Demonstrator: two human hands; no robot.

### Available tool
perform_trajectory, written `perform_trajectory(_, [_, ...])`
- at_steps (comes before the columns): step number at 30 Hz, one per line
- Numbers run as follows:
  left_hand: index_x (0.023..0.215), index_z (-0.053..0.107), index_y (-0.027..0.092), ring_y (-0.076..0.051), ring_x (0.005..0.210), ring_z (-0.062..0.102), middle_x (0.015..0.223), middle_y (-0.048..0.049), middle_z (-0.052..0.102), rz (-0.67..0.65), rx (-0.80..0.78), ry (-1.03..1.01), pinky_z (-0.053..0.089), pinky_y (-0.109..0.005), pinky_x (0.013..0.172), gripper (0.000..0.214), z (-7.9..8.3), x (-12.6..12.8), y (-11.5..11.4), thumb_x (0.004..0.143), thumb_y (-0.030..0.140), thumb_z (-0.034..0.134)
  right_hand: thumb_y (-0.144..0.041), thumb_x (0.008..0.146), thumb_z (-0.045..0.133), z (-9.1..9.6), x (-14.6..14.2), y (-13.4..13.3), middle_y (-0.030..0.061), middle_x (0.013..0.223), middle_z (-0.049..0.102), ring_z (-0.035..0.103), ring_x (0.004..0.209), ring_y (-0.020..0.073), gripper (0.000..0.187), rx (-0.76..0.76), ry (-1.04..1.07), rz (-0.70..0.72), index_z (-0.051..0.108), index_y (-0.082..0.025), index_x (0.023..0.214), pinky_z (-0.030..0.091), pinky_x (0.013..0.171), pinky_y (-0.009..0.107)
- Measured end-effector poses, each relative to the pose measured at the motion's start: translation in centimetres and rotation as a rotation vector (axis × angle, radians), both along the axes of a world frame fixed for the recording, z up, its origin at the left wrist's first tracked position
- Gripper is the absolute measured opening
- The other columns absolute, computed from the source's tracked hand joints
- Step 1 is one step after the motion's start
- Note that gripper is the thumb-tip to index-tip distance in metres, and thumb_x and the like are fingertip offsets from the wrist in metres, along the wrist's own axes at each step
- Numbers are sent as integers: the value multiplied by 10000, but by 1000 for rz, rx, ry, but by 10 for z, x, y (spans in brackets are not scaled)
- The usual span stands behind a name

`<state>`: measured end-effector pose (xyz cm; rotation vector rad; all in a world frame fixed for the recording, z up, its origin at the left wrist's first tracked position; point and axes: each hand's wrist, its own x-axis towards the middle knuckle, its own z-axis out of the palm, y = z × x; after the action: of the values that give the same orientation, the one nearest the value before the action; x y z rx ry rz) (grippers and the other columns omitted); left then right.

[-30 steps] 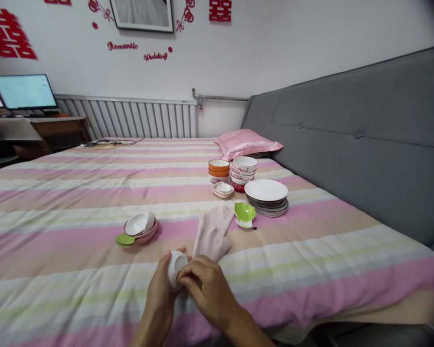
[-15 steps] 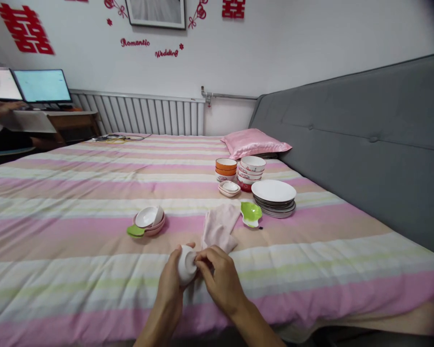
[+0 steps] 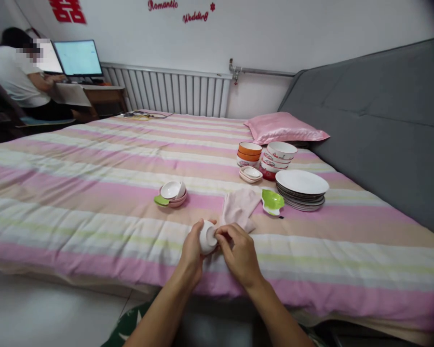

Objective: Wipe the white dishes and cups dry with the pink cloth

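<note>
My left hand (image 3: pixel 191 250) is wrapped round a small white bowl (image 3: pixel 207 236), held bottom-up just above the striped bed cover (image 3: pixel 94 193). My right hand (image 3: pixel 238 253) pinches at the bowl's foot ring with thumb and fingertips. Just beyond the hands lies a folded pale pink cloth (image 3: pixel 238 207). A green leaf-shaped dish (image 3: pixel 273 201) lies to the right of the cloth.
A small pile of pink, white and green dishes (image 3: pixel 170 193) sits to the left. Stacked bowls (image 3: pixel 265 156), small saucers (image 3: pixel 251 173) and a plate stack (image 3: pixel 302 188) stand at right by a pink pillow (image 3: pixel 284 132). A person (image 3: pixel 20 79) sits at a desk far left.
The view has dropped and swung left, showing the bed's front edge and the floor. Both hands stay on the small white bowl, with the right fingers shifting on its base.
</note>
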<state>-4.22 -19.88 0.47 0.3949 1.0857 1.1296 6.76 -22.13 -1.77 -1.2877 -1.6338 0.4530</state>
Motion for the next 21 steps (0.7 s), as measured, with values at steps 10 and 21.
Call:
perform_trajectory(10, [827, 632, 111, -110, 457, 538, 576, -7, 607, -54, -37, -64, 376, -190, 409, 238, -4, 9, -6, 763, 311, 519, -148, 842, 506, -1, -1, -2, 38, 835, 610, 577, 852, 171, 107, 86, 4, -15, 603, -186, 817, 443, 777, 283])
perform_trajectory(21, [866, 641, 101, -104, 432, 526, 531, 0, 584, -54, -31, -107, 380, -188, 410, 289, -4, 5, 1, 811, 311, 450, -134, 828, 525, 1, -1, -5, 24, 825, 604, 563, 838, 165, 95, 48, -9, 110, 594, -193, 800, 433, 767, 286])
